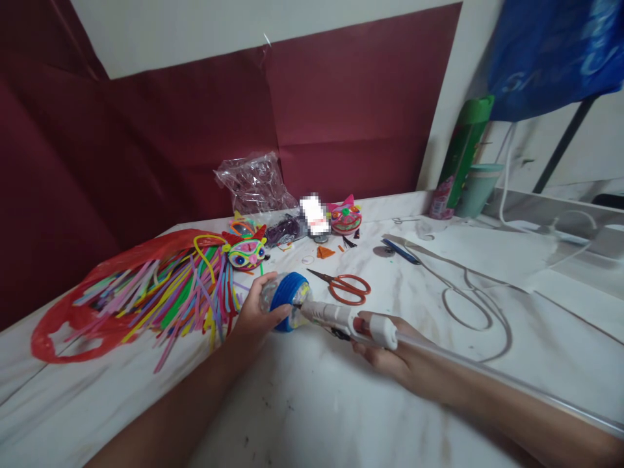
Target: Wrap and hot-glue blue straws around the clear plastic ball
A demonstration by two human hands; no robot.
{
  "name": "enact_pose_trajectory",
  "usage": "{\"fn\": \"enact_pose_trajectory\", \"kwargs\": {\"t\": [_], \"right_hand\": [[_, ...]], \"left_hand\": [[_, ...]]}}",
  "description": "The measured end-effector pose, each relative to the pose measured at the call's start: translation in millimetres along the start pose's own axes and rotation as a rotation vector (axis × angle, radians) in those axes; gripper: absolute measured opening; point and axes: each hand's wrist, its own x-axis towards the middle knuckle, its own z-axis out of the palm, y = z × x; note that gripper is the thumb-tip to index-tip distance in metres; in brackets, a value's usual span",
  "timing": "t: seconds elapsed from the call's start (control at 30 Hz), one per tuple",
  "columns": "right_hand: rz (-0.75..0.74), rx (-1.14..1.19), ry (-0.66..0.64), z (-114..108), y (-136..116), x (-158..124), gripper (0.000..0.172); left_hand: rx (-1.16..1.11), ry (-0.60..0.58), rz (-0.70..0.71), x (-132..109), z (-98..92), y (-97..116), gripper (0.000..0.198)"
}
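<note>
My left hand (260, 311) is wrapped round a clear, rounded container with a blue band (291, 292) about its middle. A white hot glue gun (331, 314) sits in the grip of my right hand (385, 348), its nozzle against or very close to the blue band. From the gun's rear a long clear glue stick (468, 354) runs back along my right forearm. Orange-handled scissors (348, 288) lie partly open just beyond the gun. Past my left hand is a colourful pipe-cleaner animal face (247, 252).
Many pipe cleaners (180, 292) spread over a red plastic bag (53, 338) at left. Behind are a crinkled clear bag (253, 182), a pink decorated face (346, 218) and a blurred-out bright screen (315, 214). Right: a blue cutter (400, 251), a grey cord (504, 325), a green can (461, 156).
</note>
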Motion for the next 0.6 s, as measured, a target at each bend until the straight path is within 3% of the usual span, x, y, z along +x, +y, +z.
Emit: {"fn": "enact_pose_trajectory", "kwargs": {"t": [0.33, 0.6], "right_hand": [[-0.038, -0.066, 0.099, 0, 3, -2, 0.013], [-0.018, -0.091, 0.134, 1, 7, -2, 0.012]], "left_hand": [[0.075, 0.025, -0.091, -2, 4.9, 21, 0.071], [0.157, 0.006, -0.126, 5, 3.0, 23, 0.070]]}}
